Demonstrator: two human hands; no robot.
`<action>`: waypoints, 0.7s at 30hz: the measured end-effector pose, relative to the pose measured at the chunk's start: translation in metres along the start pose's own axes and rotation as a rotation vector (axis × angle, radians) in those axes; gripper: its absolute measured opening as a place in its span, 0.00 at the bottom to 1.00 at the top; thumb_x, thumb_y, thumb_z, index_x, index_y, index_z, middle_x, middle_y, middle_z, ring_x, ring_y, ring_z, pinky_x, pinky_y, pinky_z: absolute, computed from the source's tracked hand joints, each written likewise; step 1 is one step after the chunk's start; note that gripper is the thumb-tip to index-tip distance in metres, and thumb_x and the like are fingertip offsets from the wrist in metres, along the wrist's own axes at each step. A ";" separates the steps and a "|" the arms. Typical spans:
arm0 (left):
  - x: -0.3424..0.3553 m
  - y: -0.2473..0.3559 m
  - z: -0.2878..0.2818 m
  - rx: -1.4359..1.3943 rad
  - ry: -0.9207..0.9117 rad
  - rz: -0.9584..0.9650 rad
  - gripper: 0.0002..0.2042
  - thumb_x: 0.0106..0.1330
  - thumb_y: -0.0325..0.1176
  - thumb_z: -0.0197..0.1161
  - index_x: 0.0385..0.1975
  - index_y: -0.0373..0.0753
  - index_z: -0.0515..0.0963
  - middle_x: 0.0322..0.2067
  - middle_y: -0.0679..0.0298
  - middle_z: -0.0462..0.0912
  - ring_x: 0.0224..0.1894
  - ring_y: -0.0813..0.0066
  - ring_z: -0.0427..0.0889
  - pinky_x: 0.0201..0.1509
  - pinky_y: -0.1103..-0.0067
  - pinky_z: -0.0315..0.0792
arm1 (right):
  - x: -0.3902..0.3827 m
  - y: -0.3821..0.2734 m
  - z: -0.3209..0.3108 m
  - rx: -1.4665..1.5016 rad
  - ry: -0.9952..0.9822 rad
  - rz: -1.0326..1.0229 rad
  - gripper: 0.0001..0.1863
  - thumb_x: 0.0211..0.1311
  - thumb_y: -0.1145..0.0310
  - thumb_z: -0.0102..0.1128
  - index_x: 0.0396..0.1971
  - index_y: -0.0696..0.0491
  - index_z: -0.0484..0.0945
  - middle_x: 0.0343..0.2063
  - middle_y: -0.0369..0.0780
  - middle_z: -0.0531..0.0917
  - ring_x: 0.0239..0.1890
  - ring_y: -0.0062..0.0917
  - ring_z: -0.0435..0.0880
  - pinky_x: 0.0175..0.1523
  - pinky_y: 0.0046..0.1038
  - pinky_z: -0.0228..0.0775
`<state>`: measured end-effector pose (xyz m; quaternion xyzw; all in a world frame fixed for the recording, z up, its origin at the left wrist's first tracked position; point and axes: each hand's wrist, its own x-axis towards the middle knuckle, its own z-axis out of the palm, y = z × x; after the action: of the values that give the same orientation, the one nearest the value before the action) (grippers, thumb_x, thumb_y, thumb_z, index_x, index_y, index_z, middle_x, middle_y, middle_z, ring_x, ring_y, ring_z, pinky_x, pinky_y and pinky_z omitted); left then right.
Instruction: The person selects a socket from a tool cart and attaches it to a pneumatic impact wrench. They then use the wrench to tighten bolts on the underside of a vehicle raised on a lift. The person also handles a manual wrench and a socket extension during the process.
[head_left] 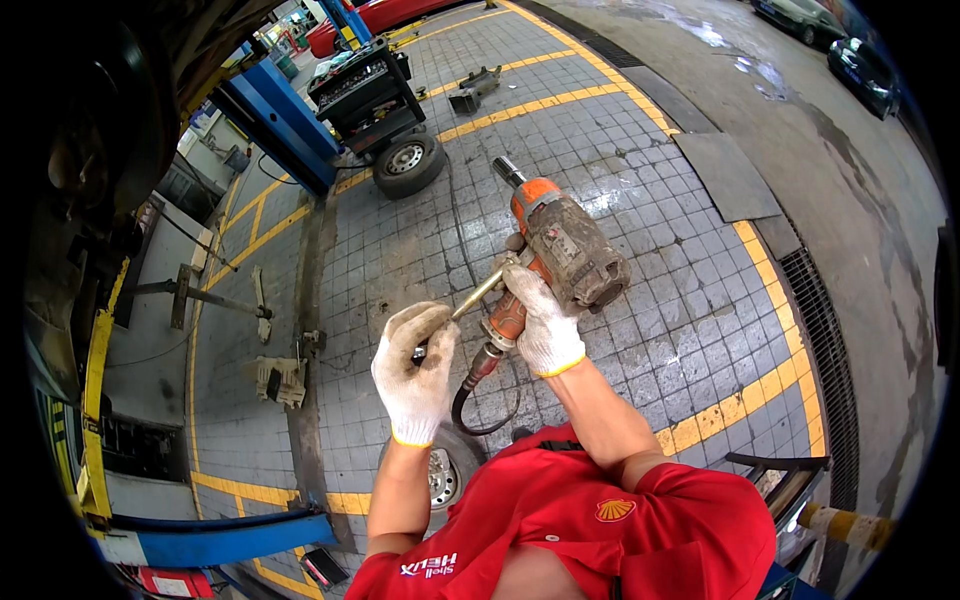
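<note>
My right hand (545, 318), in a white knit glove, grips the handle of an orange and dark impact wrench (570, 245). The wrench is tilted, its socket (508, 170) pointing up and left, away from me. A hose (485, 362) runs down from the handle's base. Between my hands slants a brass-coloured rod (478, 291), its upper end at my right fingers. My left hand (412, 365), gloved as well, is curled with its fingertips closed on the rod's lower end. Something small and dark shows in the left palm, too hidden to name.
A wheel (408, 165) lies by a black tool cart (365, 95) near a blue lift post (280, 120). Another wheel (445, 475) is close by my body. A metal part (474, 90) rests on the tiles. Blue lift arm (230, 540) at lower left; floor grate (820, 330) at right.
</note>
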<state>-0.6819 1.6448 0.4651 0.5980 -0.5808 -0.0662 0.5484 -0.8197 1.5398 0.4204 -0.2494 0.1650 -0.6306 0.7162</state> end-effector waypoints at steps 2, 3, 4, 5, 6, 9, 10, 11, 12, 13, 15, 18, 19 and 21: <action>0.003 0.000 0.001 -0.042 0.004 -0.118 0.14 0.64 0.21 0.72 0.49 0.33 0.84 0.43 0.64 0.86 0.35 0.84 0.79 0.33 0.84 0.75 | 0.001 0.000 -0.002 -0.005 -0.007 -0.010 0.30 0.63 0.76 0.69 0.65 0.50 0.71 0.53 0.37 0.80 0.51 0.24 0.84 0.56 0.31 0.80; 0.004 0.002 0.001 -0.050 0.030 -0.168 0.13 0.66 0.25 0.73 0.49 0.34 0.83 0.39 0.66 0.85 0.33 0.87 0.77 0.31 0.86 0.73 | 0.000 0.000 -0.001 -0.007 -0.014 -0.014 0.30 0.63 0.75 0.69 0.65 0.50 0.71 0.53 0.37 0.80 0.51 0.24 0.84 0.56 0.31 0.80; 0.005 0.005 0.001 -0.063 0.037 -0.230 0.12 0.66 0.26 0.73 0.47 0.34 0.84 0.38 0.65 0.86 0.35 0.84 0.79 0.36 0.84 0.74 | 0.000 0.000 0.000 -0.008 -0.022 -0.019 0.30 0.63 0.75 0.69 0.65 0.51 0.71 0.53 0.37 0.80 0.51 0.24 0.84 0.56 0.31 0.80; 0.005 0.007 0.001 -0.076 0.045 -0.292 0.11 0.65 0.27 0.74 0.46 0.34 0.84 0.37 0.65 0.87 0.37 0.82 0.81 0.41 0.82 0.75 | 0.000 0.000 0.000 -0.024 -0.017 -0.018 0.29 0.64 0.75 0.69 0.65 0.51 0.72 0.53 0.37 0.80 0.51 0.24 0.84 0.56 0.30 0.80; 0.006 0.008 0.000 -0.089 0.053 -0.352 0.11 0.65 0.28 0.74 0.45 0.34 0.85 0.36 0.64 0.88 0.39 0.80 0.83 0.46 0.81 0.76 | 0.000 -0.001 0.001 -0.038 -0.013 -0.020 0.29 0.64 0.75 0.69 0.65 0.51 0.72 0.53 0.37 0.80 0.51 0.24 0.84 0.56 0.30 0.79; 0.005 0.003 0.001 -0.079 0.052 -0.343 0.11 0.66 0.28 0.74 0.45 0.33 0.84 0.37 0.63 0.89 0.38 0.80 0.83 0.47 0.80 0.77 | 0.001 -0.002 0.003 -0.039 -0.018 -0.040 0.28 0.64 0.74 0.69 0.64 0.51 0.73 0.52 0.36 0.80 0.51 0.22 0.83 0.57 0.29 0.78; 0.004 0.003 0.003 -0.065 0.051 -0.340 0.11 0.66 0.28 0.74 0.45 0.33 0.84 0.38 0.62 0.89 0.39 0.80 0.83 0.47 0.80 0.77 | 0.001 -0.002 0.003 -0.034 -0.021 -0.049 0.28 0.64 0.74 0.69 0.63 0.51 0.73 0.52 0.36 0.80 0.51 0.22 0.82 0.57 0.29 0.78; 0.005 0.004 0.004 -0.067 0.053 -0.327 0.11 0.67 0.29 0.74 0.45 0.33 0.84 0.37 0.64 0.87 0.36 0.82 0.81 0.41 0.82 0.76 | 0.002 -0.001 0.003 -0.034 -0.021 -0.057 0.27 0.64 0.74 0.69 0.63 0.51 0.73 0.52 0.36 0.80 0.51 0.22 0.82 0.57 0.29 0.78; 0.006 0.007 0.005 -0.069 0.052 -0.315 0.11 0.67 0.29 0.73 0.46 0.33 0.84 0.36 0.66 0.86 0.34 0.85 0.78 0.36 0.83 0.74 | 0.003 0.000 0.002 -0.034 -0.019 -0.063 0.27 0.64 0.74 0.69 0.63 0.51 0.73 0.52 0.36 0.80 0.51 0.22 0.82 0.57 0.29 0.78; 0.006 0.009 0.006 -0.071 0.052 -0.304 0.11 0.68 0.29 0.73 0.46 0.34 0.84 0.35 0.68 0.84 0.31 0.87 0.76 0.31 0.85 0.72 | 0.003 0.001 0.001 -0.034 -0.016 -0.070 0.27 0.64 0.73 0.69 0.63 0.51 0.74 0.52 0.36 0.80 0.51 0.22 0.82 0.57 0.29 0.77; 0.006 0.008 0.006 -0.067 0.044 -0.294 0.11 0.67 0.26 0.73 0.47 0.34 0.83 0.38 0.67 0.85 0.34 0.85 0.78 0.36 0.84 0.74 | 0.002 0.000 0.002 -0.037 -0.014 -0.066 0.27 0.64 0.74 0.69 0.62 0.52 0.74 0.52 0.36 0.81 0.51 0.22 0.81 0.58 0.29 0.77; 0.003 -0.004 0.004 -0.041 0.020 -0.150 0.13 0.64 0.22 0.72 0.47 0.34 0.82 0.42 0.65 0.85 0.39 0.82 0.80 0.43 0.83 0.76 | 0.002 0.001 0.004 -0.023 -0.004 -0.056 0.26 0.63 0.75 0.70 0.61 0.52 0.74 0.52 0.36 0.81 0.51 0.22 0.81 0.58 0.30 0.77; 0.002 -0.008 0.003 -0.030 0.010 -0.082 0.13 0.63 0.20 0.72 0.47 0.34 0.82 0.44 0.64 0.85 0.40 0.80 0.81 0.45 0.83 0.77 | 0.003 0.002 0.003 -0.016 0.001 -0.050 0.26 0.63 0.75 0.70 0.61 0.53 0.74 0.51 0.36 0.81 0.51 0.22 0.81 0.58 0.30 0.77; 0.003 -0.010 0.004 -0.031 0.005 0.022 0.14 0.62 0.17 0.70 0.48 0.33 0.81 0.47 0.61 0.84 0.42 0.78 0.82 0.47 0.82 0.77 | 0.003 0.005 0.002 -0.023 0.017 -0.066 0.26 0.63 0.76 0.69 0.61 0.53 0.74 0.51 0.37 0.81 0.51 0.22 0.82 0.59 0.30 0.77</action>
<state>-0.6779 1.6372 0.4577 0.5831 -0.5847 -0.0676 0.5599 -0.8138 1.5375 0.4191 -0.2576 0.1699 -0.6539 0.6908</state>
